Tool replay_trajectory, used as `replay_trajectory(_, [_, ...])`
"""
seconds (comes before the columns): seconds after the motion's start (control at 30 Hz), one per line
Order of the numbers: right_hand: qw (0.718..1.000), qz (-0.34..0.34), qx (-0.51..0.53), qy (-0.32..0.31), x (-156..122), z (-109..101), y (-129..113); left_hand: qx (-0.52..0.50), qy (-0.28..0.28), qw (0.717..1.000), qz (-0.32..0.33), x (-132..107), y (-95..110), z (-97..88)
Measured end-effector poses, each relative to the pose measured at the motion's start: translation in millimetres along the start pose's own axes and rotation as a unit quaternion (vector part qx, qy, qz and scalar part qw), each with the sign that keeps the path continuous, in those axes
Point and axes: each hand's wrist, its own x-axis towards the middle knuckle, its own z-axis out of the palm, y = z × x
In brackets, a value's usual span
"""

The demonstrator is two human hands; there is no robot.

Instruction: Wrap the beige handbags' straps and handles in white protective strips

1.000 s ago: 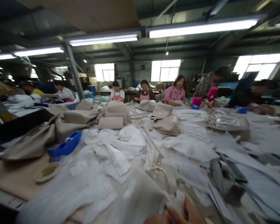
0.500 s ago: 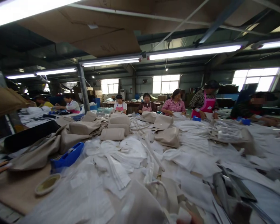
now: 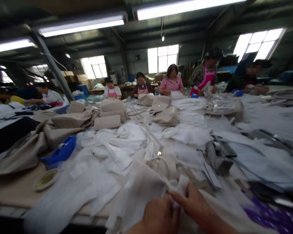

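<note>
At the bottom middle, my left hand (image 3: 160, 213) is closed, its fingers curled at the edge of a piece of white wrapping (image 3: 183, 184). My right hand (image 3: 197, 204) pinches the same wrapping between thumb and fingers, close against the left. Both hands are over a pale beige bag (image 3: 141, 182), whose thin curved handle (image 3: 164, 162) rises just beyond them. Motion blur hides the fine detail between the fingers.
White wrapping sheets (image 3: 88, 182) cover much of the table. A blue tape dispenser (image 3: 61, 151) and tape roll (image 3: 46, 179) lie left; a grey tape dispenser (image 3: 217, 159) stands right, beyond purple plastic (image 3: 271, 211). Beige bags (image 3: 107, 122) are piled further back. Several people sit or stand opposite.
The view has tipped downward, so the table sits higher in it. Both my hands now show together at the white wrapping; before, only blurred fingers showed at the bottom edge.
</note>
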Motion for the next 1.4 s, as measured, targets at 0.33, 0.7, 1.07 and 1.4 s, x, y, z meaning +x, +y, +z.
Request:
replay_trajectory(0.33, [0.986, 0.058, -0.157, 0.023, 9.3, 15.3, -8.6, 0.128, -0.071, 0.989, -0.029, 1.2, 1.5, 4.9])
replay_trajectory(0.7, [0.991, 0.084, -0.095, -0.050, 14.2, 4.8, -22.6, 0.051, -0.060, 0.997, -0.001, 10.1, -9.3, 1.5])
replay_trajectory(1.07, [0.920, -0.059, -0.317, 0.224, 30.8, -116.5, 74.0, -0.007, -0.054, 0.998, -0.021, 19.9, -18.4, 5.7])
replay_trajectory(1.4, [0.918, 0.055, -0.371, 0.130, 63.8, -125.8, 82.7, -0.033, -0.073, 0.996, -0.037, 23.7, -13.2, 5.0])
